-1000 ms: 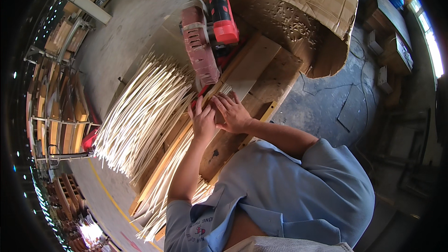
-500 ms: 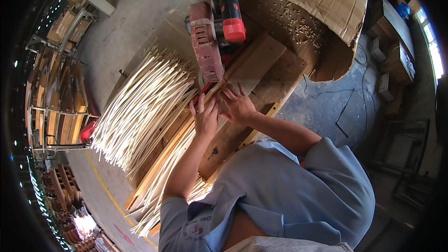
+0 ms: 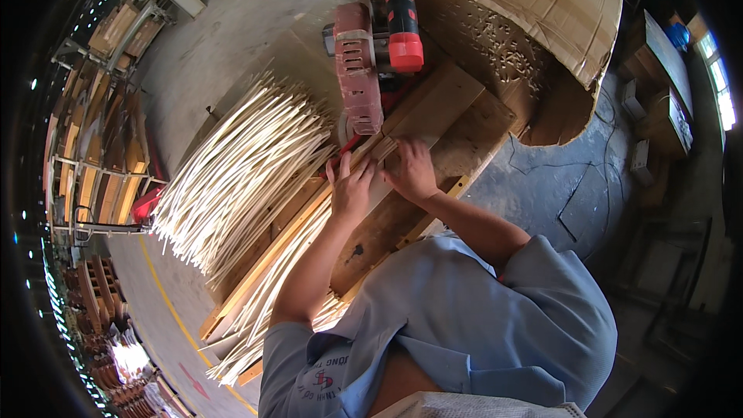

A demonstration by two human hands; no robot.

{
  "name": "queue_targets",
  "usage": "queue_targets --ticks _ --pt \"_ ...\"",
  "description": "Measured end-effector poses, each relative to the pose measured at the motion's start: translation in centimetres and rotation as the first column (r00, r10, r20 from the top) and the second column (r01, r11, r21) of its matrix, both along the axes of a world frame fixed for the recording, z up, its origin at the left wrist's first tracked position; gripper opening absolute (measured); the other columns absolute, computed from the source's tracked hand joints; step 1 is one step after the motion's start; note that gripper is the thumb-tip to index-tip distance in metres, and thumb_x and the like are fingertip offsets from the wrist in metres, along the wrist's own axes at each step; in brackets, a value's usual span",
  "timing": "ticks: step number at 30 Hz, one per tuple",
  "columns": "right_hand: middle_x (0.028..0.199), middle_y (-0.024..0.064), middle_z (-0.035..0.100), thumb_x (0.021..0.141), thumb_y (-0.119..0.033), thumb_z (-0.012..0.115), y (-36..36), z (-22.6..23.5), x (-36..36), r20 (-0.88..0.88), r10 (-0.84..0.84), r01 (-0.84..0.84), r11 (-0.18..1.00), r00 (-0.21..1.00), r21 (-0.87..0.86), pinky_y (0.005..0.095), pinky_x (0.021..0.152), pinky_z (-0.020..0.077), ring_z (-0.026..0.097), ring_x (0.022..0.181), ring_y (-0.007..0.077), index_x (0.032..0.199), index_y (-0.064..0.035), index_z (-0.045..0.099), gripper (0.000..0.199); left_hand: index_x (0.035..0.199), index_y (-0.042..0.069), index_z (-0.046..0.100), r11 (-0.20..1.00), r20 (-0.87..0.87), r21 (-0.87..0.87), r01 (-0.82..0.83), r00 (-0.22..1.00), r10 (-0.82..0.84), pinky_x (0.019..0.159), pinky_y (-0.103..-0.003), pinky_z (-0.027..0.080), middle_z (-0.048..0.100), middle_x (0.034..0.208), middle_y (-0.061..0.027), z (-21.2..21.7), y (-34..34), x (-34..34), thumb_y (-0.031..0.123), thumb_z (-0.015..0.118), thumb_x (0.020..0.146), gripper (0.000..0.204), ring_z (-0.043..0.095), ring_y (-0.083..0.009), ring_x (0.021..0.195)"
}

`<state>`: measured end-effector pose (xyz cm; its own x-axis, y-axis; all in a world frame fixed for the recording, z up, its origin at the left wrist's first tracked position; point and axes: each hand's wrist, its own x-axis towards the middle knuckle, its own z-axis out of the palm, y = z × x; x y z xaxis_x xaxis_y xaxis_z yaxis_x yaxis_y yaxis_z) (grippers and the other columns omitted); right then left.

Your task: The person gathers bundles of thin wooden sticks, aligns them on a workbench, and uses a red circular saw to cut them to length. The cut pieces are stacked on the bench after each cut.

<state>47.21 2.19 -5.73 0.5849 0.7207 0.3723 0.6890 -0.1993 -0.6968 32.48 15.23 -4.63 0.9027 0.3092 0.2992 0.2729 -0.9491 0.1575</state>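
Observation:
Thin pale wooden rods (image 3: 298,251) run in a bunch up along the bench to my left hand (image 3: 353,188). Its fingers are closed over them near the saw, and a short stretch of rods shows past the fingertips. My right hand (image 3: 413,172) rests just right of the rod ends, fingers stretched out and slightly blurred; nothing shows in it. A cutting saw with a dusty pinkish blade guard (image 3: 357,70) and a red-and-black handle (image 3: 403,23) stands just beyond both hands. Its blade is mostly hidden by the guard.
A large heap of rods (image 3: 240,174) lies left of the wooden bench rail (image 3: 263,259). Beyond the saw, an open cardboard box (image 3: 534,8) holds many small cut pieces. A cable crosses the floor at right. Racks of boards (image 3: 97,162) stand at far left.
My right hand has shifted slightly up, and its fingers have drawn closer together. My left hand stays on the rods. The whole view has shifted slightly.

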Motion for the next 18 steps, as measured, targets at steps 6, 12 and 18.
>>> queue_targets --ticks 6,12,18 --pt "0.132 0.0188 0.057 0.074 -0.031 0.091 0.3 -1.6 -0.3 0.153 -0.152 0.150 0.988 0.977 0.027 0.0555 0.119 0.0372 0.048 0.135 0.0439 0.123 -0.0034 0.060 0.064 0.135 0.015 0.071 0.999 0.022 0.051 -0.001 1.000 0.000 0.118 -0.069 0.028 0.067 0.145 0.0014 -0.1 -0.1 -0.2 0.008 0.062 0.095 0.042 0.047 -0.0403 0.142" --pt "0.134 0.0175 0.058 0.073 -0.032 0.091 0.4 -1.6 -0.3 0.153 -0.135 0.134 0.991 0.979 0.018 0.0585 0.122 0.0324 0.047 0.138 0.0432 0.122 -0.0041 0.062 0.063 0.133 0.013 0.072 0.998 0.045 0.060 0.007 0.999 -0.010 0.116 -0.066 0.032 0.068 0.145 0.0015 0.2 -0.3 -0.1 0.005 0.065 0.091 0.043 0.048 -0.0409 0.140" --pt "0.134 0.0162 0.058 0.073 -0.031 0.091 -0.2 -1.7 -0.7 0.152 -0.118 0.119 0.993 0.981 0.000 0.0591 0.123 0.0316 0.047 0.138 0.0429 0.120 -0.0059 0.065 0.059 0.134 0.013 0.071 0.999 0.019 0.040 -0.004 1.000 0.004 0.118 -0.069 0.030 0.066 0.146 0.0016 0.0 -0.7 -0.7 0.008 0.064 0.093 0.042 0.047 -0.0412 0.141"
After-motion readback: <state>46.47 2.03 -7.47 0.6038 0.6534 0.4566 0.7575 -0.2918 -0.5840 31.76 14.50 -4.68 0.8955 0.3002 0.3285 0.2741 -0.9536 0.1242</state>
